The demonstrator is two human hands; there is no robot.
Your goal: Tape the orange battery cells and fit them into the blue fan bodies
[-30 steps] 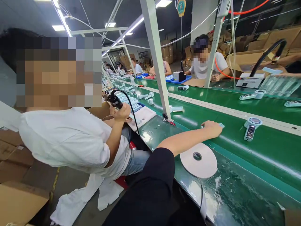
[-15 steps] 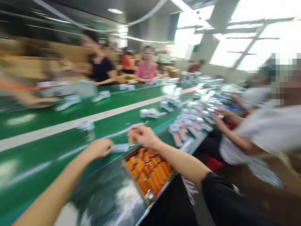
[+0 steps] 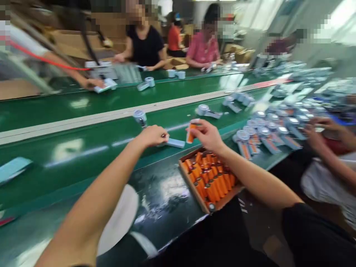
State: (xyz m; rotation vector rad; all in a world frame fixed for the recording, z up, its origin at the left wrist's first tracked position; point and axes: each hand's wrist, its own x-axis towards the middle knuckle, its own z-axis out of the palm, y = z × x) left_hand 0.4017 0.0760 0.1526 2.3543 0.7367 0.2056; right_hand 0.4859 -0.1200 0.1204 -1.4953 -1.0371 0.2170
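My left hand (image 3: 154, 136) is closed round one end of a pale blue-grey device (image 3: 175, 143), whose handle sticks out to the right over the green belt's near edge. To its right, my right hand (image 3: 205, 134) pinches an orange cylinder (image 3: 191, 132) with a white part at its edge, held upright. Below my right hand, a cardboard box (image 3: 194, 189) filled with several orange cylinders (image 3: 213, 185) rests on the dark table. Just behind my left hand, another round-headed device (image 3: 139, 117) lies on the belt.
Several devices with orange parts (image 3: 268, 135) lie at the right, near a co-worker's hands (image 3: 319, 133). The green belt (image 3: 83, 137) bears more devices (image 3: 208, 110). People sit across it. A white round object (image 3: 122, 218) lies near my left forearm.
The view has swung, so the hands and box appear farther right. Both hands keep their holds. At the far left, a person's hand now rests on a device across the belt.
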